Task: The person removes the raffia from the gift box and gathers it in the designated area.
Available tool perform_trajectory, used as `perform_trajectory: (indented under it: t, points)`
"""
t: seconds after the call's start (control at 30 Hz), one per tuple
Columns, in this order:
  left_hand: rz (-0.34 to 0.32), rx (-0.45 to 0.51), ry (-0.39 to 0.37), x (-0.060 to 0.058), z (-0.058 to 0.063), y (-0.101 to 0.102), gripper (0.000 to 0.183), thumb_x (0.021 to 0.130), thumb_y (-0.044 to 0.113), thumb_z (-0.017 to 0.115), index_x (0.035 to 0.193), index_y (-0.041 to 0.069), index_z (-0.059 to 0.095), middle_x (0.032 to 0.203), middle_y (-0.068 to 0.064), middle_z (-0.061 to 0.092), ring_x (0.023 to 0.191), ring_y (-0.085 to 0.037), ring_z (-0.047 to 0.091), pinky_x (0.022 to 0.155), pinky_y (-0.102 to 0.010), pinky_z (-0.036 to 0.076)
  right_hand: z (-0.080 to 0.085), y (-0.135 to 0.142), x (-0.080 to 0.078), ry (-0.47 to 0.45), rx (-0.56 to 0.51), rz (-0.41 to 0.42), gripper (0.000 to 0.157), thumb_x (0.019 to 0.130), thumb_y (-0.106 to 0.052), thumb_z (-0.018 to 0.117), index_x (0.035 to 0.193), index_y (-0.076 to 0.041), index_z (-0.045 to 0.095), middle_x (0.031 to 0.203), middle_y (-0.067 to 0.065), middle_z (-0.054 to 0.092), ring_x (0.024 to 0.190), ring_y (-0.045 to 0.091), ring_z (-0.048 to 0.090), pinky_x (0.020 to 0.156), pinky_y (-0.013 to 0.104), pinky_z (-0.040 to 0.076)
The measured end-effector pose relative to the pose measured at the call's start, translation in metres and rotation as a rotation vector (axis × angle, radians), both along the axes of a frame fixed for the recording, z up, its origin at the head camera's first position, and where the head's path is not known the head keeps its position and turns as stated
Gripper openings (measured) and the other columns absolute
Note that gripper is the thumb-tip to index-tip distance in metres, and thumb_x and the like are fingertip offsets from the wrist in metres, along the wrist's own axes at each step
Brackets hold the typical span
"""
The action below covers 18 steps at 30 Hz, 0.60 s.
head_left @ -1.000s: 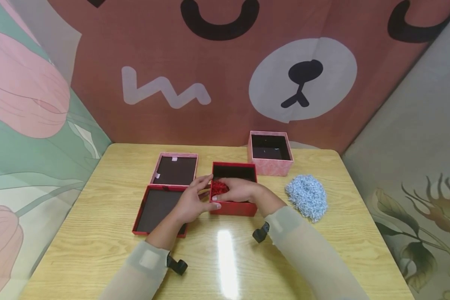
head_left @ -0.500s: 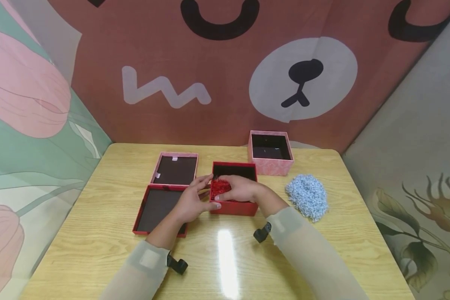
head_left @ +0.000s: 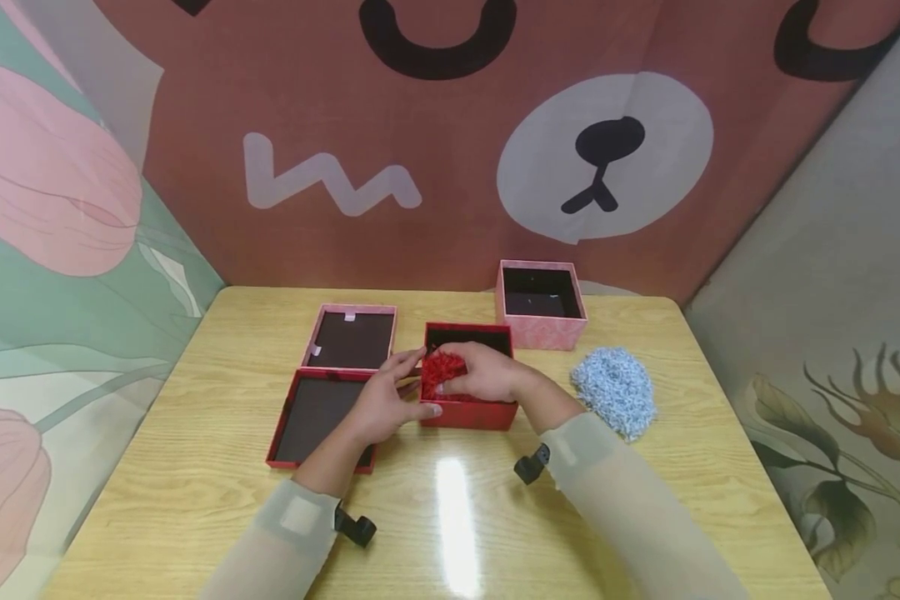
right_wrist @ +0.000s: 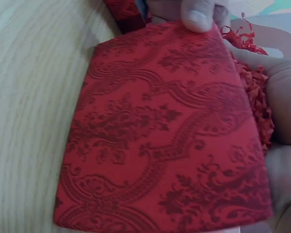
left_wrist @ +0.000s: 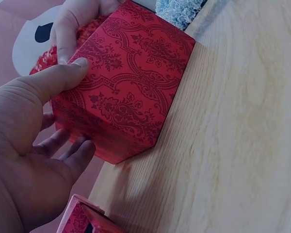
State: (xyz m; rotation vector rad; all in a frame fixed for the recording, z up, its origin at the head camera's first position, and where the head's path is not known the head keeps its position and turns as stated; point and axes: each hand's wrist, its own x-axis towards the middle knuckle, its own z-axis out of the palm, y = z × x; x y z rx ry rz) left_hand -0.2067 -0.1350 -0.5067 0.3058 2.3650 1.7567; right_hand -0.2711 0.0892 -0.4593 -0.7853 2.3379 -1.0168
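Note:
A red patterned gift box point(head_left: 468, 416) stands at mid-table with its top uncovered. My left hand point(head_left: 384, 405) holds its near left corner, thumb on the front panel and fingers along the left side; the left wrist view shows this thumb point(left_wrist: 63, 80) at the upper edge. Inside the opening, my right hand point(head_left: 483, 372) grips a clump of red shredded paper point(head_left: 441, 375), which rises up to the rim. The right wrist view shows the red shreds point(right_wrist: 257, 99) beside the fingers. Part of the right hand's fingers is hidden by the paper.
A red lid point(head_left: 318, 421) and a pink lid point(head_left: 350, 342) lie inside-up at left. Behind to the right stands an uncovered pink box point(head_left: 546, 332). A heap of light blue shredded paper point(head_left: 613, 392) lies on the wooden table point(head_left: 690, 500) at right.
My right hand has lifted slightly and shifted a little right, drawing the red shredded paper upward so more of it shows. My left hand has stayed at the box corner.

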Motion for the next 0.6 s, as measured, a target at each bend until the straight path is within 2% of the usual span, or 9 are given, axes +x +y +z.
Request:
perform_trajectory:
  t: [0.17,0.27,0.43,0.53,0.6]
  points:
    - [0.005,-0.014,0.001,0.001,0.001,0.000,0.098,0.075,0.023,0.096,0.158,0.031,0.044,0.156,0.001,0.039,0.136,-0.031,0.055,0.109,-0.042,0.049,0.009,0.005,0.000,-0.029,-0.015,-0.059,0.069,0.092,-0.029,0.080,0.151,-0.010,0.051,0.128,0.000,0.066,0.115,0.019,0.062,0.109,0.047,0.048]
    - [0.003,-0.010,0.000,0.001,0.001,0.000,0.099,0.075,0.024,0.096,0.159,0.031,0.043,0.156,0.001,0.039,0.137,-0.030,0.053,0.109,-0.043,0.049,0.014,0.009,-0.002,-0.055,-0.043,-0.068,0.069,0.092,-0.030,0.080,0.152,-0.011,0.051,0.126,0.000,0.068,0.113,0.019,0.064,0.108,0.046,0.050]
    - [-0.001,0.003,-0.003,0.000,-0.001,-0.001,0.099,0.075,0.022,0.096,0.159,0.030,0.043,0.156,0.000,0.039,0.137,-0.030,0.054,0.109,-0.043,0.049,0.023,0.019,-0.004,-0.072,-0.114,-0.067,0.055,0.092,-0.028,0.080,0.142,-0.018,0.060,0.118,-0.005,0.071,0.106,0.017,0.067,0.101,0.042,0.055]
    - [-0.002,0.013,-0.004,0.000,-0.002,-0.001,0.099,0.075,0.021,0.096,0.158,0.031,0.044,0.156,0.000,0.039,0.136,-0.031,0.054,0.109,-0.043,0.050,0.029,0.025,-0.006,-0.112,-0.186,-0.052,0.045,0.093,-0.021,0.078,0.135,-0.017,0.064,0.115,0.000,0.073,0.103,0.021,0.070,0.096,0.041,0.057]
    - [0.000,0.011,-0.005,-0.001,-0.002,-0.002,0.099,0.075,0.021,0.096,0.158,0.032,0.044,0.157,0.000,0.039,0.135,-0.031,0.055,0.108,-0.043,0.050,0.032,0.030,-0.006,-0.128,-0.213,-0.057,0.044,0.093,-0.017,0.078,0.134,-0.015,0.064,0.114,0.002,0.074,0.101,0.022,0.071,0.093,0.039,0.059]
